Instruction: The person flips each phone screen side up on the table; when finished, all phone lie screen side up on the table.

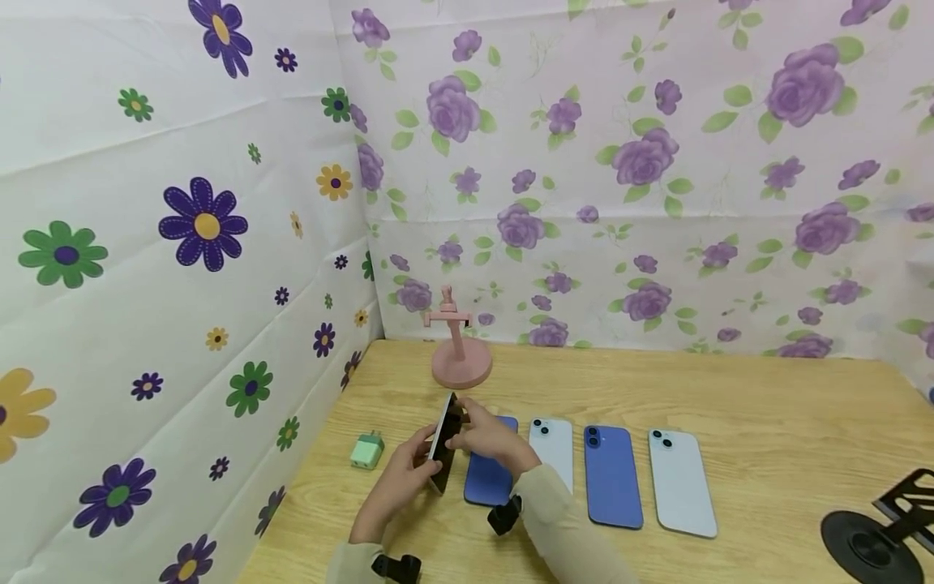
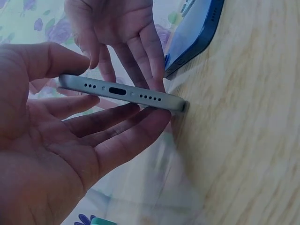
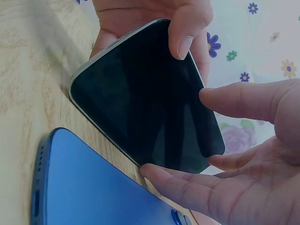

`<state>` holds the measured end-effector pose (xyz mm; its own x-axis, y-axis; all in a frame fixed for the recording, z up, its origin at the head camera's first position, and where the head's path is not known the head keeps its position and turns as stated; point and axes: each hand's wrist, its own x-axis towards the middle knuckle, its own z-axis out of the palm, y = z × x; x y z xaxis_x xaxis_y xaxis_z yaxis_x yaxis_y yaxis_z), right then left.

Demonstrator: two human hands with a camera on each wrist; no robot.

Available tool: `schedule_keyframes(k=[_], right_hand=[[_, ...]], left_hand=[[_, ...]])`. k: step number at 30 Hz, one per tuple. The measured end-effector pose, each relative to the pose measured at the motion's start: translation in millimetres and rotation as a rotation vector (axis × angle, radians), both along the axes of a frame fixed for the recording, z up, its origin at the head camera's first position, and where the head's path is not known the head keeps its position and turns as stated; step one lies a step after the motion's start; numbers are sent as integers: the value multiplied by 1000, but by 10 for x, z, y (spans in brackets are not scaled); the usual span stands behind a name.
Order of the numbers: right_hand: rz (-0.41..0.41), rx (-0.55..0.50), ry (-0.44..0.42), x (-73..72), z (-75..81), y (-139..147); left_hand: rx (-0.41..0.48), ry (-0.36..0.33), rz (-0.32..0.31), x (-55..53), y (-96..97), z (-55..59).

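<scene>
A smartphone (image 1: 447, 442) stands tilted on its long edge above the table, its dark screen (image 3: 145, 103) facing the right hand. My left hand (image 1: 400, 480) grips its near end, the thumb on the screen side and the fingers behind. The charging port (image 2: 117, 91) and speaker holes show at that end in the left wrist view. My right hand (image 1: 490, 438) holds the far end, with thumb and fingertips at the edges in the right wrist view. Just right of it a blue phone (image 1: 490, 478) lies face down, partly covered by the right hand and forearm.
To the right lie a white phone (image 1: 554, 450), another blue phone (image 1: 613, 478) and another white phone (image 1: 683, 483), backs up. A pink stand (image 1: 461, 362) is behind the hands, a green charger plug (image 1: 367, 450) on the left, a black stand (image 1: 871, 545) far right.
</scene>
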<state>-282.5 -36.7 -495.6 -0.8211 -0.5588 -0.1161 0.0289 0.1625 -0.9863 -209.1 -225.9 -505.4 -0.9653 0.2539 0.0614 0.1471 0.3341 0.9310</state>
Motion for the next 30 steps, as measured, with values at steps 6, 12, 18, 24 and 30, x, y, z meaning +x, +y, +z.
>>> schedule_keyframes(k=[6, 12, 18, 24, 30], right_hand=[[-11, 18, -15, 11, -5, 7], [-6, 41, -18, 19, -1, 20], [-3, 72, -1, 1, -5, 20], [-3, 101, 10, -9, 5, 17], [6, 86, 7, 0, 11, 2]], left_hand=[[-9, 16, 23, -28, 5, -22], [5, 20, 64, -24, 9, -37], [-4, 12, 107, -25, 1, -53], [-84, 66, 165, -29, -22, -98], [-122, 112, 185, -29, -53, -129]])
